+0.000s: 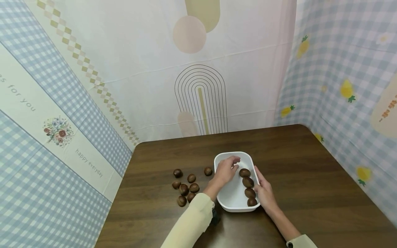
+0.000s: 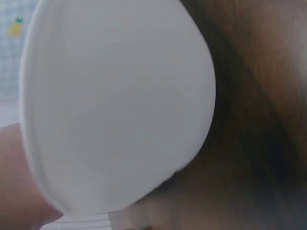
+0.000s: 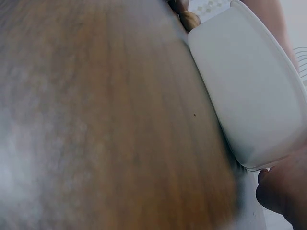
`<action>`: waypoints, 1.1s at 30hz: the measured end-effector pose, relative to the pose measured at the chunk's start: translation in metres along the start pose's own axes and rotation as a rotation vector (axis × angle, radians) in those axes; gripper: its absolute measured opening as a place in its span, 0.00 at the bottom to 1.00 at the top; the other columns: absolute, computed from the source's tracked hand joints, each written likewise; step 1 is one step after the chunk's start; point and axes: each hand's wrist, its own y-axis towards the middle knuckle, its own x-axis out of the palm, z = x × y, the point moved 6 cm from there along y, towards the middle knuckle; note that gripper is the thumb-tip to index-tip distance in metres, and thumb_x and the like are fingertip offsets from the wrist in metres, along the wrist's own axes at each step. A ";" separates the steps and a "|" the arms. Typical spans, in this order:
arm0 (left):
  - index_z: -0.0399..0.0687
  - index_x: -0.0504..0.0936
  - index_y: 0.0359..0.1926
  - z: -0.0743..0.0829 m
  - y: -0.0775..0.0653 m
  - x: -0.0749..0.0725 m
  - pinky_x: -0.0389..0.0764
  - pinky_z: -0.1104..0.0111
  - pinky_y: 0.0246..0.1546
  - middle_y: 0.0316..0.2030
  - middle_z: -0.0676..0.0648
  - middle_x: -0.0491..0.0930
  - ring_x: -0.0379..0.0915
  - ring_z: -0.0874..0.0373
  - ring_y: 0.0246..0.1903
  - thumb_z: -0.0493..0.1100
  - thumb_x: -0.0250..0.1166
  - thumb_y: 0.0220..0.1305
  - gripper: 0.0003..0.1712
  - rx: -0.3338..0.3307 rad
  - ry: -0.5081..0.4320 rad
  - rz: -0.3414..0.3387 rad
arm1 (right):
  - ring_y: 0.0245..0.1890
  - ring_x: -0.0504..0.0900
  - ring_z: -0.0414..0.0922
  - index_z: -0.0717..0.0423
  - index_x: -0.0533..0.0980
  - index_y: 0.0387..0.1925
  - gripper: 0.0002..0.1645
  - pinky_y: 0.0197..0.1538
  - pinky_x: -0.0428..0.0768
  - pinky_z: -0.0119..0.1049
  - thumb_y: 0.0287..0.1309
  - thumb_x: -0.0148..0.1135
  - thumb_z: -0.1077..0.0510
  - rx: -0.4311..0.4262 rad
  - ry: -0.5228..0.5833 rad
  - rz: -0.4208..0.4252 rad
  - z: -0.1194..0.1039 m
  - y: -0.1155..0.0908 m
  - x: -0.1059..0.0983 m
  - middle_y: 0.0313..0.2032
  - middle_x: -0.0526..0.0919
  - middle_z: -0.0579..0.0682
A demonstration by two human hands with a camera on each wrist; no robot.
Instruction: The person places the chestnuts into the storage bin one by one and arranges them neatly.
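Observation:
A white rectangular plastic container [image 1: 233,193] sits on the wooden table, with several brown chestnuts [image 1: 247,182] lined up inside along its right wall. My right hand [image 1: 265,193] grips that right side, thumb at the rim and fingers along the outer wall. Over the far part of the container reaches my left hand [image 1: 227,169]; its fingers are loosely bent, the thumb stands apart from them, and nothing shows between. The left wrist view is mostly filled by the container's outer wall [image 2: 120,100], with part of the hand [image 2: 21,177] at its rim.
Left of the container, several more chestnuts [image 1: 184,189] lie in a loose group on the dark wooden table [image 1: 297,162], and a single chestnut [image 1: 208,171] lies close to the container's left wall. Patterned cloth [image 1: 149,100] hangs behind the table and along both sides.

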 end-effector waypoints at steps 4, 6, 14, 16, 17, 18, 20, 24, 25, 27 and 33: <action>0.42 0.85 0.61 -0.005 -0.001 -0.014 0.82 0.74 0.53 0.54 0.48 0.89 0.86 0.56 0.53 0.35 0.67 0.75 0.16 -0.012 -0.037 0.022 | 0.76 0.60 0.55 0.56 0.51 0.85 0.53 0.58 0.65 0.16 0.56 0.43 0.79 0.005 0.003 -0.009 0.000 -0.001 0.000 0.82 0.53 0.60; 0.42 0.85 0.62 -0.010 -0.002 -0.021 0.83 0.73 0.55 0.55 0.48 0.88 0.86 0.56 0.54 0.36 0.65 0.77 0.16 -0.032 -0.066 0.036 | 0.77 0.59 0.55 0.57 0.50 0.85 0.53 0.59 0.63 0.16 0.58 0.43 0.79 0.012 0.002 -0.017 0.001 -0.001 0.000 0.82 0.52 0.60; 0.42 0.85 0.62 -0.033 -0.008 -0.055 0.84 0.68 0.57 0.57 0.47 0.87 0.85 0.55 0.57 0.37 0.65 0.77 0.16 -0.082 -0.145 0.135 | 0.74 0.60 0.53 0.58 0.49 0.85 0.53 0.57 0.65 0.16 0.58 0.41 0.79 0.013 0.030 -0.034 0.001 -0.001 0.001 0.83 0.51 0.59; 0.43 0.85 0.63 -0.040 -0.010 -0.064 0.84 0.66 0.57 0.57 0.47 0.87 0.85 0.55 0.56 0.37 0.65 0.77 0.16 -0.087 -0.149 0.157 | 0.73 0.61 0.52 0.57 0.49 0.85 0.53 0.57 0.66 0.18 0.58 0.41 0.79 0.010 0.037 -0.032 0.000 -0.001 0.001 0.83 0.52 0.58; 0.44 0.85 0.62 -0.044 -0.011 -0.069 0.84 0.64 0.57 0.57 0.47 0.87 0.85 0.55 0.56 0.37 0.65 0.77 0.16 -0.091 -0.148 0.173 | 0.72 0.61 0.51 0.57 0.50 0.85 0.53 0.56 0.66 0.18 0.57 0.42 0.79 0.007 0.032 -0.028 -0.001 -0.001 0.001 0.83 0.52 0.58; 0.45 0.85 0.62 -0.048 -0.012 -0.074 0.84 0.63 0.58 0.57 0.48 0.87 0.85 0.55 0.56 0.37 0.65 0.77 0.16 -0.097 -0.149 0.189 | 0.71 0.62 0.51 0.57 0.50 0.85 0.53 0.56 0.66 0.19 0.57 0.42 0.79 0.007 0.030 -0.027 -0.001 -0.001 0.001 0.83 0.52 0.58; 0.45 0.85 0.63 -0.056 -0.014 -0.082 0.84 0.62 0.58 0.57 0.48 0.87 0.85 0.55 0.56 0.38 0.65 0.77 0.17 -0.108 -0.159 0.214 | 0.70 0.62 0.51 0.57 0.50 0.85 0.53 0.56 0.66 0.20 0.57 0.42 0.79 0.007 0.028 -0.026 -0.002 -0.001 0.000 0.83 0.53 0.57; 0.45 0.84 0.63 -0.072 -0.019 -0.097 0.84 0.62 0.59 0.58 0.48 0.87 0.85 0.54 0.57 0.39 0.66 0.77 0.17 -0.148 -0.168 0.254 | 0.68 0.65 0.52 0.57 0.50 0.85 0.53 0.54 0.68 0.20 0.57 0.42 0.79 0.007 0.016 -0.021 -0.004 -0.001 0.000 0.83 0.53 0.57; 0.45 0.84 0.64 -0.076 -0.021 -0.100 0.84 0.62 0.59 0.58 0.48 0.87 0.85 0.54 0.57 0.39 0.66 0.77 0.17 -0.159 -0.172 0.260 | 0.67 0.65 0.53 0.57 0.50 0.85 0.53 0.53 0.68 0.21 0.57 0.42 0.79 0.007 0.013 -0.019 -0.004 -0.001 0.000 0.83 0.53 0.57; 0.44 0.84 0.64 -0.082 -0.025 -0.106 0.84 0.63 0.59 0.58 0.47 0.87 0.85 0.53 0.57 0.40 0.66 0.77 0.18 -0.177 -0.178 0.272 | 0.66 0.66 0.54 0.57 0.50 0.85 0.53 0.51 0.68 0.21 0.57 0.42 0.79 0.010 0.005 -0.014 -0.004 -0.001 -0.001 0.82 0.54 0.57; 0.41 0.84 0.63 -0.106 -0.043 -0.122 0.84 0.63 0.59 0.58 0.44 0.86 0.85 0.50 0.57 0.37 0.68 0.75 0.19 -0.220 -0.203 0.306 | 0.69 0.65 0.54 0.56 0.50 0.85 0.53 0.53 0.68 0.18 0.57 0.42 0.79 0.023 0.003 -0.022 -0.002 -0.002 0.000 0.83 0.52 0.57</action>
